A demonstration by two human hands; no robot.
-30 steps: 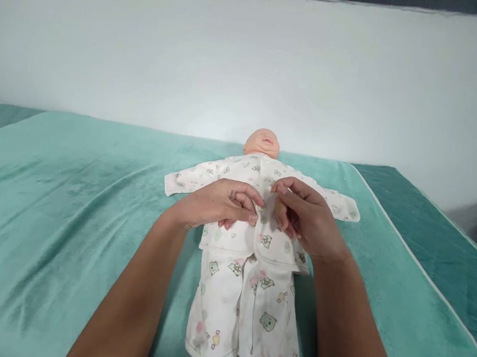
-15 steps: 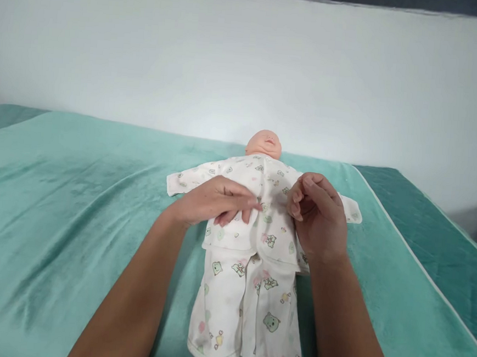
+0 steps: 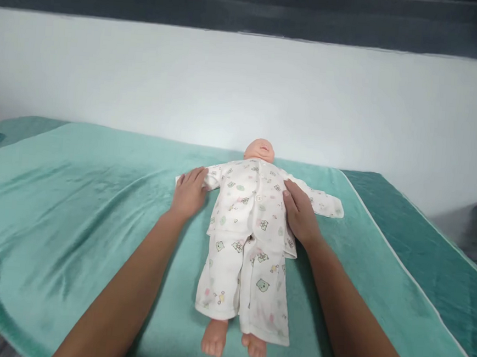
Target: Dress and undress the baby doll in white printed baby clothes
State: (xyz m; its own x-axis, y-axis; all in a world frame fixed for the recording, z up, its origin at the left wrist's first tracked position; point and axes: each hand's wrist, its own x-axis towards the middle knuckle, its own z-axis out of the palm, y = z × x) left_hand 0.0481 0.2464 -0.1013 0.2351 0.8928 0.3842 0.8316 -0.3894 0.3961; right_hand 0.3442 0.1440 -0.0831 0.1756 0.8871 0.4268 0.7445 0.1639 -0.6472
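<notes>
A baby doll [image 3: 259, 149] lies on its back, head at the far end and bare feet toward me. It wears a white long-sleeved top [image 3: 242, 203] and white trousers [image 3: 224, 279], both printed with small bears. A button shows on the top's front opening. My left hand [image 3: 189, 192] rests with fingers extended over the sleeve on the left, covering part of it. Against the right side of the doll's chest lies my right hand [image 3: 299, 212], fingers stretched out and thumb apart. Neither hand grips anything that I can see.
Under the doll a light green blanket [image 3: 96, 200] with some folds covers the bed. Darker green cloth [image 3: 420, 231] shows beyond its pale edge on the right. A white wall [image 3: 147, 78] with a dark upper band stands behind.
Both hands have come apart from above the doll's chest and lowered, left to the sleeve, right to the side. The right fingers have uncurled. The view has tilted up, and the doll's feet now show.
</notes>
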